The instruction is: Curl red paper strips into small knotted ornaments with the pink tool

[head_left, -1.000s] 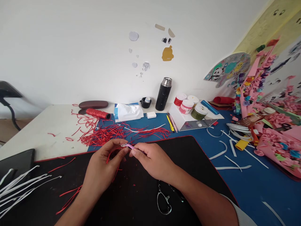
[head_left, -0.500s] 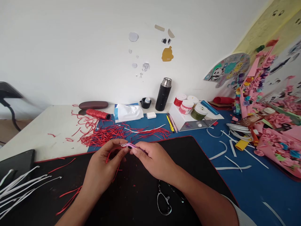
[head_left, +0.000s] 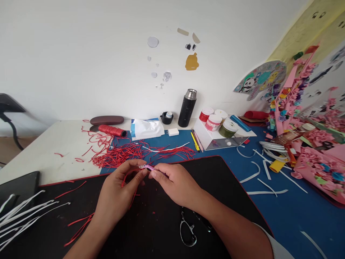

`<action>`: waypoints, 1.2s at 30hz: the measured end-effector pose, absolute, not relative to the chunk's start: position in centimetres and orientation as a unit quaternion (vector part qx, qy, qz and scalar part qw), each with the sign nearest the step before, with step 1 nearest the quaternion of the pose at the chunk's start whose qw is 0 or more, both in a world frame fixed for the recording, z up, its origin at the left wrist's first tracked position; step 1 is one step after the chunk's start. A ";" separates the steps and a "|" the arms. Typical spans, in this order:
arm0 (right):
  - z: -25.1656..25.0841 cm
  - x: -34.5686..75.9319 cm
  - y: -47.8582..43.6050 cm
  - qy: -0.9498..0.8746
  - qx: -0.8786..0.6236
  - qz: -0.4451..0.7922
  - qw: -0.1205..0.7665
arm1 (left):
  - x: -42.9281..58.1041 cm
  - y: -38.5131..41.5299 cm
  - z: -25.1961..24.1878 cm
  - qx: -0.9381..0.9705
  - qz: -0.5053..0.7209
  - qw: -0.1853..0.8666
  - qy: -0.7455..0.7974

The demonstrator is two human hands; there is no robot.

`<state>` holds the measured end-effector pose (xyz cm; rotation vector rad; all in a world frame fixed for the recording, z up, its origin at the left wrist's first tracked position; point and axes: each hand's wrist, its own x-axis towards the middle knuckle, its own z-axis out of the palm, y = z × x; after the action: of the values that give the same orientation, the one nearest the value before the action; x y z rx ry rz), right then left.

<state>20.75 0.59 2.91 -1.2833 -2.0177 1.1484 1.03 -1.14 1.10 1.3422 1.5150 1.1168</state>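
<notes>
My left hand point(head_left: 121, 190) is closed in a pinch on red cord point(head_left: 131, 205), whose strands hang below the fingers. A small whitish looped end point(head_left: 142, 167) shows at its fingertips. My right hand point(head_left: 176, 183) is closed around a slim purple tool point(head_left: 148, 167) with a dark part beneath it. The tool's tip meets the whitish loops between both hands; its exact kind is hidden by the fingers. Both hands hover over a black mat point(head_left: 161, 230) with a red edge. Under my right wrist lie eyeglasses point(head_left: 188, 230).
Behind the hands lie a heap of red cord pieces point(head_left: 118, 154) and a red cord spool point(head_left: 111, 131). A black flask point(head_left: 188, 108) stands beside jars point(head_left: 214, 122) on a white box. White strips point(head_left: 27, 212) lie left; pink paper flowers point(head_left: 318, 165) crowd the right.
The purple tool's visible part looks slightly lower and flatter between the fingertips. Both hands hold almost the same place.
</notes>
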 end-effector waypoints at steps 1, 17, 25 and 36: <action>2.9 20.7 0.6 -0.737 -0.470 0.421 0.242 | 1.0 -1.1 1.1 0.533 0.440 0.402 0.601; 2.5 20.7 0.6 -0.733 -0.462 0.436 0.242 | 1.0 -1.1 1.1 0.532 0.444 0.407 0.595; 2.5 20.8 0.7 -0.723 -0.455 0.441 0.275 | 0.8 -1.2 0.7 0.544 0.435 0.404 0.593; 2.4 20.8 0.9 -0.718 -0.457 0.441 0.284 | 0.9 -1.3 1.0 0.542 0.434 0.407 0.594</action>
<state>20.80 0.86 2.43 -1.2215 -1.9221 1.1799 0.92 -1.26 0.96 1.3661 1.4979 1.0950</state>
